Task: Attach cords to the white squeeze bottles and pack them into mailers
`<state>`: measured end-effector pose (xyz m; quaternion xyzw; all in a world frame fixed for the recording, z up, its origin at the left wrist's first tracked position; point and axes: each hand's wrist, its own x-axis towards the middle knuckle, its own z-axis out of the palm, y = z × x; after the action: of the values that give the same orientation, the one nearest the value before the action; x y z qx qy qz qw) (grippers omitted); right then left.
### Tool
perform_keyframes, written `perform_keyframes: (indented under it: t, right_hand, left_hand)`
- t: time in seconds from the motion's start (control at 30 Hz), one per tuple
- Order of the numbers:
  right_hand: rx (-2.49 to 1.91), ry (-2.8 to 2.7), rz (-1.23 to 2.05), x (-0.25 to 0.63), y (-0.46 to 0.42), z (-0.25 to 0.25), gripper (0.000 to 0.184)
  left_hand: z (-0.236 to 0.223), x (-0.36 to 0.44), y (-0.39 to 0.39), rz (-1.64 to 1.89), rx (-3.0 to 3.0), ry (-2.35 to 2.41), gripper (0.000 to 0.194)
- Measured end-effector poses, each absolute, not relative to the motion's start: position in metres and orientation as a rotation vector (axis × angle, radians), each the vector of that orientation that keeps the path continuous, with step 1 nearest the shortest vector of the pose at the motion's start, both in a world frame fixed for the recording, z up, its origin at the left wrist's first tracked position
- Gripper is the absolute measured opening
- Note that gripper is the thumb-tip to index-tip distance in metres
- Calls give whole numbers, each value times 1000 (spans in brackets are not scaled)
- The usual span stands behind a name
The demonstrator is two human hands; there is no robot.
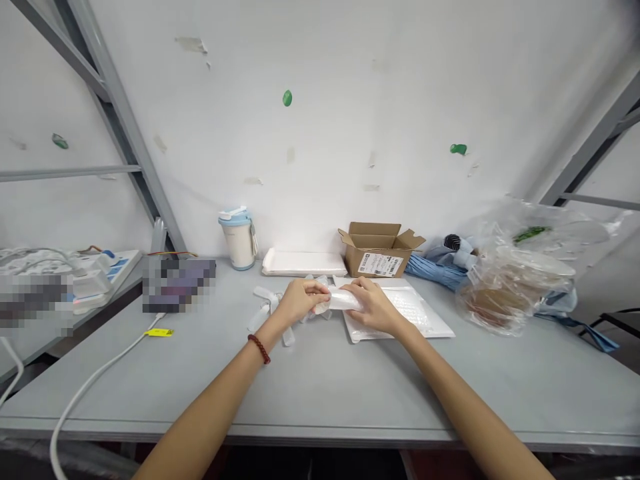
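- left hand (299,301): fingers curled, closed on the left end of a white bubble-wrap roll (343,301); red bead bracelet (259,349) on that wrist
- right hand (374,307): fingers bent over the roll's right part, closed on it, thumb side toward the left hand
- roll: lies roughly level, held between both hands just above the bench (320,393); hands nearly meet on it; cannot tell if anything is inside
- white bubble sheet (407,308): flat on the bench, directly below and right of the right hand
- clear plastic pieces (265,310): tube-like, loose in a cluster on the bench, just left of and under the left hand
- behind the hands: white flat tray (303,263) against the wall, open cardboard box (379,252) with a printed label just right of it
- further left: white-and-blue tumbler (237,240) beside the wall
- further right: blue cloth (435,270) next to a clear plastic bag (515,273) with brown items inside
- near edge, left: white cable (100,373) running across the bench, yellow tag (159,332) on it
- far left: two patches pixelated, contents unreadable
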<state>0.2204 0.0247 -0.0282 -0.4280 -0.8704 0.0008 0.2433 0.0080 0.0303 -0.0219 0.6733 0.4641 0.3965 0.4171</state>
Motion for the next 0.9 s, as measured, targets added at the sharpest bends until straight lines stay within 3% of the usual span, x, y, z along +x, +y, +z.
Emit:
perform_keyframes:
  t: [0.17,0.37,0.53,0.9]
  right_hand:
    - [-1207,-2414,-29,219,26,-32,46]
    - [-1281,-2461,-222,217,26,-35,46]
    - [-1255,-2414,-290,214,25,-36,39]
    - [-1133,-2288,-329,214,25,-32,38]
  left_hand:
    - [-28,11,30,1064,1949,1368,9]
    - [-27,16,30,1033,1678,1211,7]
    - [-20,13,28,987,1487,1079,17]
    - [-24,11,33,1387,1614,1224,16]
